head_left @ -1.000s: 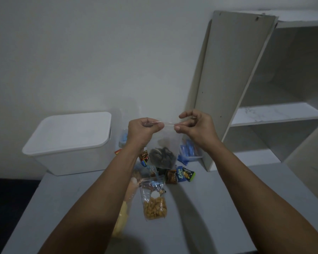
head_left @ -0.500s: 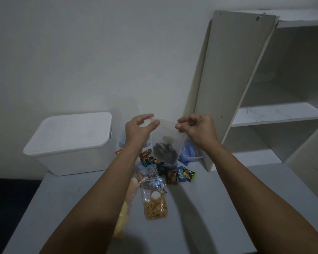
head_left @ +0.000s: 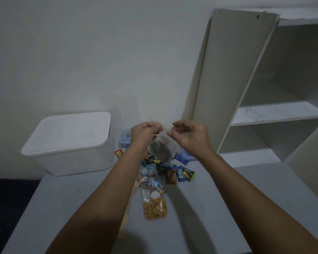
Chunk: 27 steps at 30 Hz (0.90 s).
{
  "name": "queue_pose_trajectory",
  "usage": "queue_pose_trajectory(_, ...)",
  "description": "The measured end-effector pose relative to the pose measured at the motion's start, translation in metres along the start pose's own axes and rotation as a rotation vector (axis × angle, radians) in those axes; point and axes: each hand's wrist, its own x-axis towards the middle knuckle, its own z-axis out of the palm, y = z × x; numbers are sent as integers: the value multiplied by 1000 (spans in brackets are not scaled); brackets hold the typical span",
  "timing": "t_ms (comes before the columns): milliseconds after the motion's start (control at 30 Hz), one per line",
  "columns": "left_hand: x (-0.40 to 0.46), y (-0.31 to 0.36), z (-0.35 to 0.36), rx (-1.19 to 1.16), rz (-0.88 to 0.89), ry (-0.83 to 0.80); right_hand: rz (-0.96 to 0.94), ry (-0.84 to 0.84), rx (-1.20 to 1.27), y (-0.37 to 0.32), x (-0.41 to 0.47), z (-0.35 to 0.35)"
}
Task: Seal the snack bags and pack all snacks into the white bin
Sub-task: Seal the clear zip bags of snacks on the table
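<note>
the grey table runs under my arms, with an open white shelf unit at its far right and a loose board leaning upright against it. at the far left stands the white bin, lid on.

above the heap of snacks i hold up a clear zip bag with something dark in its bottom. it hangs with its long axis about upright, mouth up, sagging toward the table. my left hand has its fingers curled and pinches the bag's top strip at its left end. my right hand is curled too, thumb and fingertips close together at the strip's right end; i cannot tell whether they actually grip it.

below, nearer me, another clear bag of yellow snacks lies flat, long axis running toward me, yellow pieces at the near end. between it and the lifted bag lie small wrapped packets: a brown one and a black-and-green one both read "nextar", a blue one looks like "kelpo". a blue bag lies behind them, and a small red packet beside the bin.
</note>
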Motion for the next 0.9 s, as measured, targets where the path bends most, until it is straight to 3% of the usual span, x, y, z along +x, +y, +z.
queue_pose_trajectory(133,-2,1,1,17,56,2,53,-10,21,-3,6,1)
queue_pose_trajectory(333,0,-3,-1,45,74,7,17,-72,-140,-4,7,6)
queue_pose_trajectory(467,1,-5,-4,75,101,-35,104,-113,-51,-5,11,4)
queue_pose_trajectory(667,7,-10,-7,43,75,48,187,-276,70,-11,14,-8)
queue_pose_trajectory(900,4,-15,0,173,-48,-67,163,-114,129,-3,2,7)
